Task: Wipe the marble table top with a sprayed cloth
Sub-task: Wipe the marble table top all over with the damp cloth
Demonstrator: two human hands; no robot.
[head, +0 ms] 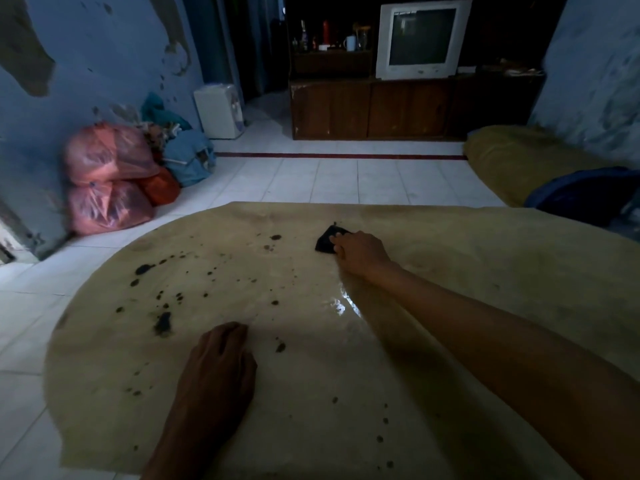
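The beige marble table top point(450, 244) fills the lower part of the view, rounded on its left side. Several dark spots point(162, 322) are scattered over its left half, and a wet glossy streak point(343, 303) shines near the middle. My right hand point(362, 252) reaches far across the top and presses a small dark cloth point(327, 239) flat against the marble; only the cloth's far corner shows past my fingers. My left hand point(221, 362) rests palm down on the near part of the top, fingers together, holding nothing.
White tiled floor point(329, 178) lies beyond and left of the table. Pink plastic bags point(107, 178) and bundles sit against the left blue wall. A wooden cabinet point(374, 109) with a TV point(420, 39) stands at the back. A yellow cushion point(519, 157) lies at right.
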